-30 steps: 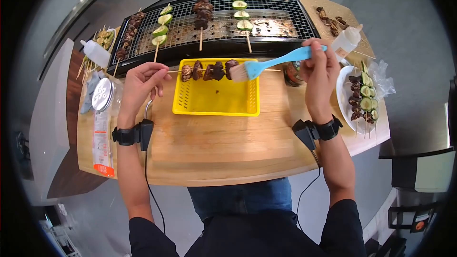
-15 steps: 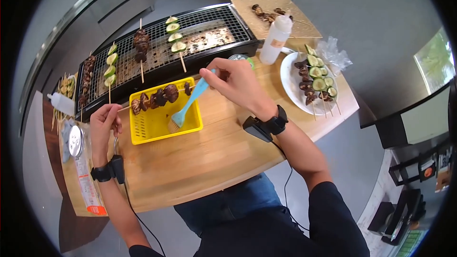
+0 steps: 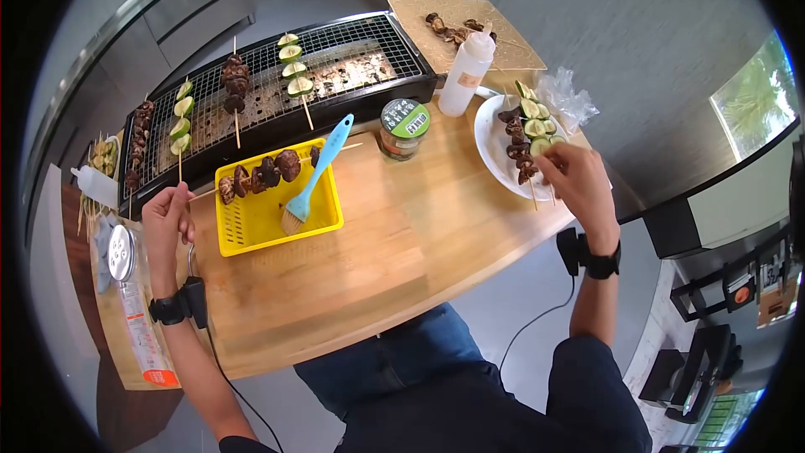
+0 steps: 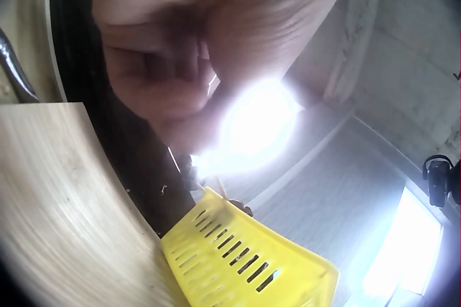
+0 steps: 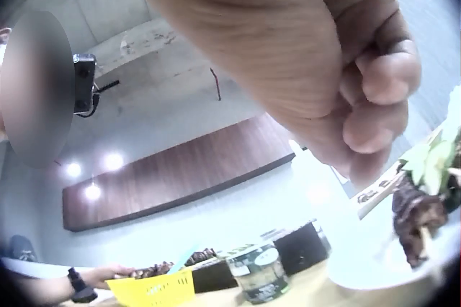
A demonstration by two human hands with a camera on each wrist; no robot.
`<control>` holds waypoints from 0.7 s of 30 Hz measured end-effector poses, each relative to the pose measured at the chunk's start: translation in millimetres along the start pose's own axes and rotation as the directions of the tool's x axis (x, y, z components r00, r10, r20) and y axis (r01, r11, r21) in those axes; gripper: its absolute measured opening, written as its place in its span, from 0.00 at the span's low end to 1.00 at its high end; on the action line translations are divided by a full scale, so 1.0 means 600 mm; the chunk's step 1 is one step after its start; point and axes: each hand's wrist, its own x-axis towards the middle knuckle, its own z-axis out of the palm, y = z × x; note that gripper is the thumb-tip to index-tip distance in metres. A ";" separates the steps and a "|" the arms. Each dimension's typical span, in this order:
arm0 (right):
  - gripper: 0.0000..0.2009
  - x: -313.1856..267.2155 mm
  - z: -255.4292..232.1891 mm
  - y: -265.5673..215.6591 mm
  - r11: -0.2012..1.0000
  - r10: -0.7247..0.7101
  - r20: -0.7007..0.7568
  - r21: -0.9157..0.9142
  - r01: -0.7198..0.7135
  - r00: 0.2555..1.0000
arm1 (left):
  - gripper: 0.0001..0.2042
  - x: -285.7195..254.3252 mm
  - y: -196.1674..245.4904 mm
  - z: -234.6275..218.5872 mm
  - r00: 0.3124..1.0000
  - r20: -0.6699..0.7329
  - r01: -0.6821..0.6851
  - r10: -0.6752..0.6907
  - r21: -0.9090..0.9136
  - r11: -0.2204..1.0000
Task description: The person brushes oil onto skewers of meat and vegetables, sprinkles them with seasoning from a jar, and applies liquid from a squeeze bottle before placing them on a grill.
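Observation:
The left hand (image 3: 165,220) pinches the stick end of a skewer of dark brown pieces (image 3: 287,165) lying across the yellow basket (image 3: 281,243). In the left wrist view its curled fingers (image 4: 162,98) are above the basket's slotted wall (image 4: 238,249). A light-blue brush (image 3: 323,164) leans in the basket, bristles down, handle over the rim. Above the white plate (image 3: 495,159) is the right hand (image 3: 587,189), fingers loosely bent and empty, close to the skewers of dark pieces (image 3: 517,147) and green slices (image 3: 532,109). Whether it touches them is hidden.
Behind the basket stands the grill (image 3: 335,80) with several skewers. A green-lidded jar (image 3: 404,130) and a squeeze bottle (image 3: 467,75) stand between basket and plate. At left are a shaker (image 3: 122,256) and another bottle (image 3: 96,186). A board (image 3: 511,42) lies at the back right.
The right hand has let go of the brush, now resting in the basket, and moved right to the plate. The left hand still holds the skewer. The head view has turned rightward.

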 end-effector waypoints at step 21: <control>0.09 -0.016 0.013 0.056 0.850 0.214 0.429 0.361 -0.383 0.878 | 0.17 -0.007 0.019 0.007 0.988 -0.142 -0.085 0.067 -0.124 0.989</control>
